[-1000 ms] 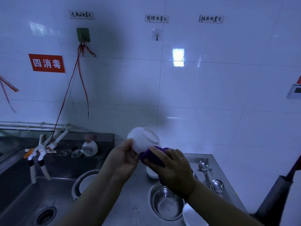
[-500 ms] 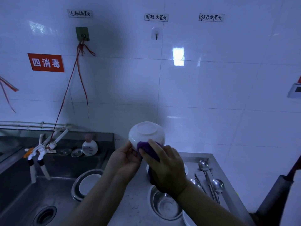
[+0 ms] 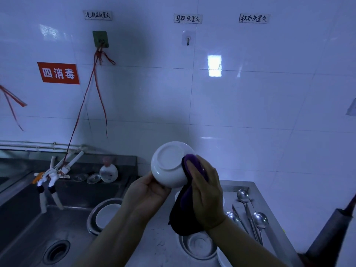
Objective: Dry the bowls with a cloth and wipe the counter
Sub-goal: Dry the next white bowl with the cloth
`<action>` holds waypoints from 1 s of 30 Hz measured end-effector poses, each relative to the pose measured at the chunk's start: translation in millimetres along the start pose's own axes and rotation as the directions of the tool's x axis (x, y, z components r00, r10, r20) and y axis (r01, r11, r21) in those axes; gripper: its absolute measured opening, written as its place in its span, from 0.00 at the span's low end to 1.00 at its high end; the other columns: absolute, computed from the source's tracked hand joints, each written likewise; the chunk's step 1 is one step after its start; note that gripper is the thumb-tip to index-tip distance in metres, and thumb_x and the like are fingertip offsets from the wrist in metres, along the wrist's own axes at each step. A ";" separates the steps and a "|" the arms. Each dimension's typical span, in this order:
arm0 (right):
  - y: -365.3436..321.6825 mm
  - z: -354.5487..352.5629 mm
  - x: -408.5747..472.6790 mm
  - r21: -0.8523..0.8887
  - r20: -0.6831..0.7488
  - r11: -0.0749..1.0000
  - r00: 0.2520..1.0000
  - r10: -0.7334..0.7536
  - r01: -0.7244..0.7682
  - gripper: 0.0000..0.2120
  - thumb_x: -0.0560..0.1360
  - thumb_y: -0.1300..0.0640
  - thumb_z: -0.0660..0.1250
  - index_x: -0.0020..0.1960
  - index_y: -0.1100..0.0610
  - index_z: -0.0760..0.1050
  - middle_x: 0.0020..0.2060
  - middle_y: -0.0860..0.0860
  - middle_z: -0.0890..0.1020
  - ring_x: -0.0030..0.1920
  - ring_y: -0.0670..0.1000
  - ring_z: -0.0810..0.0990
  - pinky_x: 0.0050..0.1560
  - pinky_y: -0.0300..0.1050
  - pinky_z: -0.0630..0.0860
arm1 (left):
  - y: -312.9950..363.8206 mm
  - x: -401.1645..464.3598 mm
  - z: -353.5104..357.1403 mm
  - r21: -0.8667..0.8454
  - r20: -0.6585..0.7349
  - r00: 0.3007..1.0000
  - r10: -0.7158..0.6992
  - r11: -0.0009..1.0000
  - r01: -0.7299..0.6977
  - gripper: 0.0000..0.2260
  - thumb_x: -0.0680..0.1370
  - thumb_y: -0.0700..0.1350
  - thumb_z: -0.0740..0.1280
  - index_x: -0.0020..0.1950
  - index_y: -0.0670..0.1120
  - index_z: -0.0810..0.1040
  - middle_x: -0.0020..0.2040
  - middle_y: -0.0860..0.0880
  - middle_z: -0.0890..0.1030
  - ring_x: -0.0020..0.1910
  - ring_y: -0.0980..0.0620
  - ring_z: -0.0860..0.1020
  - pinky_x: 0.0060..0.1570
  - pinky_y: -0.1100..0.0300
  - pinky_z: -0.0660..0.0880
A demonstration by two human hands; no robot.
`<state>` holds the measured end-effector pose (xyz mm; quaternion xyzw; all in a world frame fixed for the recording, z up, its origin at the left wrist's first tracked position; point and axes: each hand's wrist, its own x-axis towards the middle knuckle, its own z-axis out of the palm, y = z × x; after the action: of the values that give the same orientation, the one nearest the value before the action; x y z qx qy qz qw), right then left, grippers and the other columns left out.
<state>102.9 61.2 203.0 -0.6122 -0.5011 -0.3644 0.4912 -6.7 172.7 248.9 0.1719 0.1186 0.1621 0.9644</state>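
Observation:
I hold a white bowl [image 3: 169, 164] in the air above the steel counter [image 3: 148, 241], its underside turned toward me. My left hand [image 3: 146, 193] grips its lower rim from below. A purple cloth [image 3: 192, 164] lies against the bowl's right side, and my right hand [image 3: 206, 193] presses it there with the fingers curled over it. The rest of the cloth hangs down dark under that hand. A steel bowl [image 3: 198, 245] stands on the counter below my right wrist. Behind the cloth, part of another white dish shows.
Left of the counter is a deep sink [image 3: 28, 237] with a drain [image 3: 55, 251], a steel basin holding a white plate [image 3: 106, 214] at its right edge, taps and a soap bottle [image 3: 108, 171]. Spoons and a knife [image 3: 250, 216] lie at the counter's right. A white plate edge shows at bottom right.
The bowl has turned so its base faces me more squarely. My right hand with the cloth has slid from the bowl's lower front round to its right side.

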 end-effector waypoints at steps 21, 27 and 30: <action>43.1 -41.6 34.5 -0.042 0.288 0.998 0.955 0.066 -0.056 0.16 0.78 0.56 0.57 0.61 0.60 0.78 0.52 0.55 0.83 0.48 0.54 0.80 0.46 0.47 0.79 | -34.1 0.2 0.1 0.880 0.238 0.887 0.396 0.298 -0.369 0.12 0.81 0.38 0.55 0.45 0.46 0.77 0.40 0.52 0.81 0.41 0.53 0.77 0.44 0.58 0.72; 38.3 -28.1 14.4 -0.094 0.372 0.988 0.925 -0.080 0.123 0.24 0.81 0.46 0.54 0.57 0.64 0.79 0.47 0.61 0.83 0.43 0.57 0.83 0.45 0.51 0.82 | -50.4 7.3 -0.2 0.950 0.248 0.832 0.496 0.043 -0.309 0.09 0.81 0.38 0.56 0.46 0.45 0.74 0.45 0.43 0.77 0.44 0.45 0.75 0.44 0.55 0.71; 37.5 -15.1 3.5 -0.055 0.424 0.996 0.905 -0.045 0.075 0.15 0.73 0.62 0.67 0.59 0.60 0.79 0.52 0.58 0.82 0.50 0.58 0.82 0.48 0.53 0.80 | -55.0 8.5 -8.5 0.961 0.222 0.822 0.525 0.025 -0.275 0.11 0.81 0.37 0.57 0.45 0.49 0.75 0.43 0.46 0.78 0.44 0.49 0.76 0.42 0.58 0.72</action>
<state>140.8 46.9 201.2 -0.6777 -0.6009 -0.2555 0.3382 13.7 129.4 219.4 0.7555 0.2333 0.3278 0.5170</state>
